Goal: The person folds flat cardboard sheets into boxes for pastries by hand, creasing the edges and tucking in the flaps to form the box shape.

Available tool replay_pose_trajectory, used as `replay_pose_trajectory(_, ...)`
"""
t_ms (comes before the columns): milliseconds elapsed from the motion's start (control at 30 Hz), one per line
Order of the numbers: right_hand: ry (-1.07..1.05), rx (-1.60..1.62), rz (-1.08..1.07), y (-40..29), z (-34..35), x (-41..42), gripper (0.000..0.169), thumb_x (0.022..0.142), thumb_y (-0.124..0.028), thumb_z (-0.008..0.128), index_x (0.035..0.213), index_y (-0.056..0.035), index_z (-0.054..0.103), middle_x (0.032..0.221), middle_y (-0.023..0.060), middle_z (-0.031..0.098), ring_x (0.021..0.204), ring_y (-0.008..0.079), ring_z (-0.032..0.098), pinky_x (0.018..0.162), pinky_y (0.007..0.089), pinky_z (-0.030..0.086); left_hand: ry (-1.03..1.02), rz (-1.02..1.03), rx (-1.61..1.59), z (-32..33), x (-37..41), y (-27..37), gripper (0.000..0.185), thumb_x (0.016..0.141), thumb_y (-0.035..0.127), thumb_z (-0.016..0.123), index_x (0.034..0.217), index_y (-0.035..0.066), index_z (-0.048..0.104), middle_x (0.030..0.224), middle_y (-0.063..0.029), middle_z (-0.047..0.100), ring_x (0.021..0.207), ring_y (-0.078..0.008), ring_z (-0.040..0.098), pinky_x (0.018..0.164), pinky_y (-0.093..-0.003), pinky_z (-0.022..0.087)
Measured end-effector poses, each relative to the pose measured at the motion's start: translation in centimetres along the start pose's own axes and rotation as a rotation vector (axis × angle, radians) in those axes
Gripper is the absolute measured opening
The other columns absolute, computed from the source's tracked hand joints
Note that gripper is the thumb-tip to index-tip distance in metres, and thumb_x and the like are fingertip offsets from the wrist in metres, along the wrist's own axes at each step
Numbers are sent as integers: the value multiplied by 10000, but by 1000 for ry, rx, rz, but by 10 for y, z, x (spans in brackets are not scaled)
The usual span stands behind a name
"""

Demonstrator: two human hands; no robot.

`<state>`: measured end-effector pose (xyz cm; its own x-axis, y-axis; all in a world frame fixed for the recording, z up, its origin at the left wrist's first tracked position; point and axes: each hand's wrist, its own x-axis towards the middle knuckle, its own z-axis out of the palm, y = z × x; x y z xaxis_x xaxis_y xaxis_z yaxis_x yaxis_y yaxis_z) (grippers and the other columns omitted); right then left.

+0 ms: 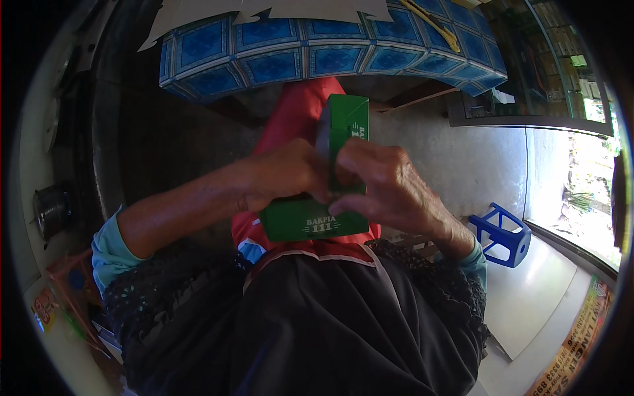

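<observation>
A green cardboard box (pixel 317 222), only partly folded, stands above my lap with printed white writing on its walls. One long wall faces me, and another wall (pixel 348 116) runs away from me on the right. My left hand (pixel 290 171) grips the box near the corner where these walls meet; its fingertips are hidden inside. Around the right-hand wall, my right hand (pixel 384 180) is curled, with the thumb pressed on the near wall at the same corner. Red cloth (pixel 297 111) covers my legs below the box.
Ahead is a table with a blue patterned cloth (pixel 337 59), bearing flat pale cardboard sheets (pixel 277 11) and a yellow strip (pixel 441 29). A glass case (pixel 535 64) stands at the right. A blue plastic stool (pixel 502 236) lies near the bright doorway. A dark pot (pixel 52 213) is at left.
</observation>
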<state>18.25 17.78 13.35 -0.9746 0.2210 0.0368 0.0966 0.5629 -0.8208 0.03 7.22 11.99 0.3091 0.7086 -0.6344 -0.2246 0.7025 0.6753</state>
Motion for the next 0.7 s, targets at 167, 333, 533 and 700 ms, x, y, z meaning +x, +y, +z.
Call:
replay_pose_trajectory(167,197,-15,-31,-7,-5,-5,292,688,-99,862,845,-29,626,851,91,618,732,225,636,615,356,505,124,107,-49,6,-28,5,171,865,38,726,1001,-65,707,906,-90,722,799,-122,691,737,-248,553)
replay_pose_trajectory(333,560,-308,-346,-23,-11,-1,404,742,-323,845,957,-34,661,972,165,646,853,289,639,679,370,521,444,289,-262,27,-51,29,249,946,124,667,1123,-51,647,979,-88,705,831,-132,688,756,-274,563)
replay_pose_trajectory(533,470,-581,-345,-33,41,-8,382,805,-299,756,1101,-66,691,1243,250,568,1048,368,575,799,441,490,546,400,-432,10,4,8,237,997,161,601,1157,-13,616,1026,-78,674,915,-154,668,822,-306,553)
replay_pose_trajectory(700,609,-783,-315,24,69,-7,354,734,-175,681,1072,-73,706,1369,291,484,1162,380,522,820,450,466,456,493,-577,14,33,-4,231,1009,80,533,1210,-24,578,1107,-106,627,984,-196,626,860,-362,530)
